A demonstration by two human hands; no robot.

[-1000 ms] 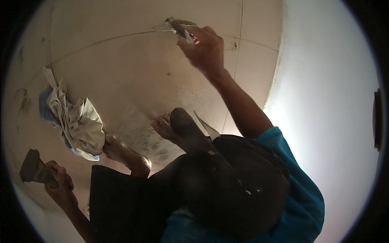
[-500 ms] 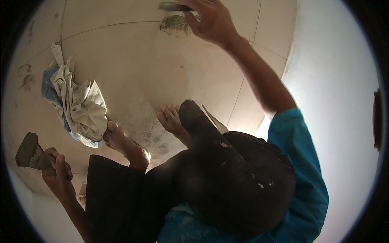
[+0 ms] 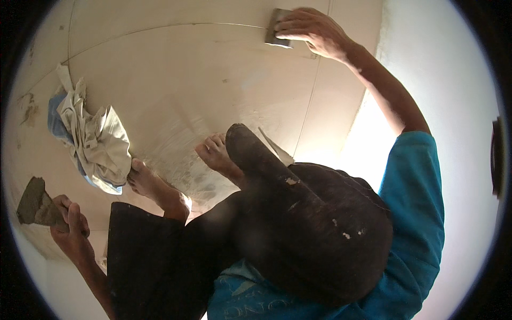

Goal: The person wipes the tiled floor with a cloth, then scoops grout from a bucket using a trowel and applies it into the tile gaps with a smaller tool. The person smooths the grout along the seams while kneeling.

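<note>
My left hand (image 3: 72,232) grips a putty knife (image 3: 52,214) by its lower end. A wet grey lump of grout (image 3: 34,197) covers the blade. Out at the upper right, my right hand (image 3: 320,34) is closed round a flat, dark rectangular scraper (image 3: 272,32). The scraper lies against the tiled floor (image 3: 176,69), across a thin tile joint. My fingers rest over its right part and hide some of it.
A crumpled cream and blue cloth (image 3: 96,141) lies by my left foot (image 3: 154,186). My right foot (image 3: 218,157) is beside my bent dark-trousered knee. A white wall (image 3: 442,80) rises on the right. Dark smears (image 3: 29,109) mark the far-left tiles.
My right hand has swept right along the joint with the scraper. The thick grey grout patch seen beneath it earlier no longer shows there. My left hand has barely moved.
</note>
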